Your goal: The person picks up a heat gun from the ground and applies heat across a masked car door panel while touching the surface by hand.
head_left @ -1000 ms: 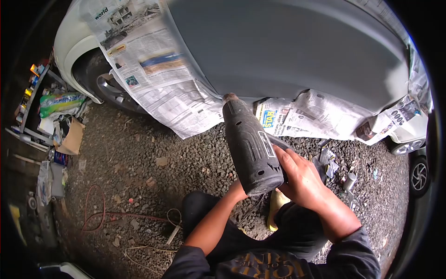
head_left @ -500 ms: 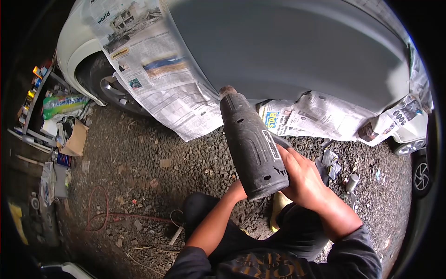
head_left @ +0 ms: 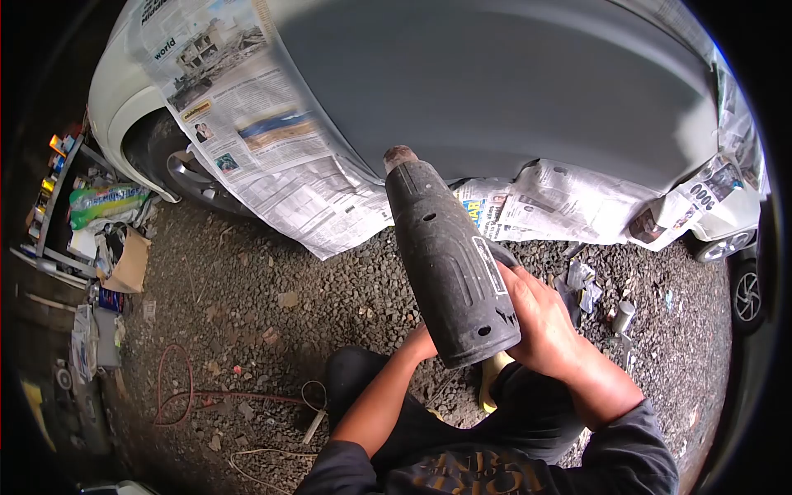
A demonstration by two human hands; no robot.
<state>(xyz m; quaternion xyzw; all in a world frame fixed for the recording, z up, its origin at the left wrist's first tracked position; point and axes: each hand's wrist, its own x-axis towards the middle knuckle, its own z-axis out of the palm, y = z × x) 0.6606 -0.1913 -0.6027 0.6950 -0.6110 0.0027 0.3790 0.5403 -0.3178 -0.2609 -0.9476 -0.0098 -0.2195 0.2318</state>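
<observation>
A black heat gun (head_left: 450, 264) points up and slightly left, its metal nozzle close in view to the lower edge of a grey car panel (head_left: 495, 91). My right hand (head_left: 540, 318) is wrapped round its handle, on the right side. My left hand (head_left: 422, 341) is mostly hidden behind the rear of the heat gun; its fingers do not show. Newspaper (head_left: 280, 140) covers the car left of the panel, and more newspaper (head_left: 577, 202) hangs along the panel's lower edge.
Gravel (head_left: 247, 289) lies under the car. At the left stand a metal rack (head_left: 62, 186) and an open cardboard box (head_left: 130, 262). A red hose (head_left: 191, 388) lies at lower left. A can (head_left: 622, 317) and crumpled wrapping (head_left: 584, 285) are on the right.
The heat gun has shifted slightly down and right at its rear, with its nozzle a little higher and further left. My right hand has moved with it.
</observation>
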